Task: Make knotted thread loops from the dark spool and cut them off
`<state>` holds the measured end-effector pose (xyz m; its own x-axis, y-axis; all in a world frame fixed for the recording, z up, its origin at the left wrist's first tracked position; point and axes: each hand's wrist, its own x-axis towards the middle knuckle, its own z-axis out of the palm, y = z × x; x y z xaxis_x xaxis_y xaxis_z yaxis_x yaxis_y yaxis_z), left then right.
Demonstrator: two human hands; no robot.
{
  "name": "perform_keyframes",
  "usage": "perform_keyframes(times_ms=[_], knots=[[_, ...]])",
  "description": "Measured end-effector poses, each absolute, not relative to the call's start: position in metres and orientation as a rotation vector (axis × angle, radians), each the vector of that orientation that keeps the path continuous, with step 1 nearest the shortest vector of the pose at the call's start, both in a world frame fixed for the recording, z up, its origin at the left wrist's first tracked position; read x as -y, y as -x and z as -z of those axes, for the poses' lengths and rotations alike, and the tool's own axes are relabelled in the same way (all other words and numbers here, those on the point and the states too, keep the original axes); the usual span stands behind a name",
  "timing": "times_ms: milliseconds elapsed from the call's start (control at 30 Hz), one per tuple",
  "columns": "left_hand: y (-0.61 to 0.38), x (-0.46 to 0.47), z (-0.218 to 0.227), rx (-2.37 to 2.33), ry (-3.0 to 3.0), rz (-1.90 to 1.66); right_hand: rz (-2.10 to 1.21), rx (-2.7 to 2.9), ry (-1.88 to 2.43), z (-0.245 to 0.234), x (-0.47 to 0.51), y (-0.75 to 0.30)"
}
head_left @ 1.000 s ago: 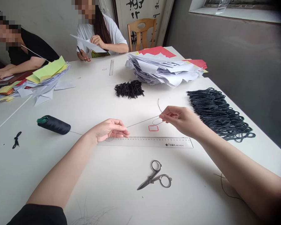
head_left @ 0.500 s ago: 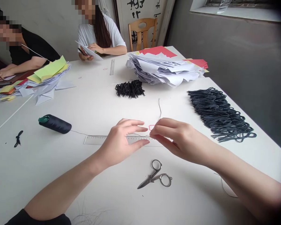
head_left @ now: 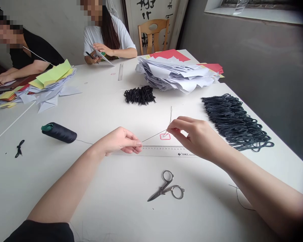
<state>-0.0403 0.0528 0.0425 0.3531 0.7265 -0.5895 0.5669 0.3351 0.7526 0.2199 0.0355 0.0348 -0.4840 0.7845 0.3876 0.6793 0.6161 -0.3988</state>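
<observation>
Thread runs straight between left hand and right hand, near the ruler; the left, spread-fingered half a second ago, has drawn back, and each grip now pinches the strand; from my remote seat I judge it under light tension; the white tabletop bears scissors, a dark spool and looped cords; beyond, a co-worker in white sits near a wooden chair.
</observation>
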Motion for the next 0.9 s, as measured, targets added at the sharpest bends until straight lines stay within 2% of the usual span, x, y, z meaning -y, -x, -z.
perform_keyframes(times_ms=[900], knots=[[0.045, -0.0587, -0.0357, -1.286, -1.226, -0.135, -0.298, 2.237, 1.311, -0.0294, -0.0462, -0.2296]])
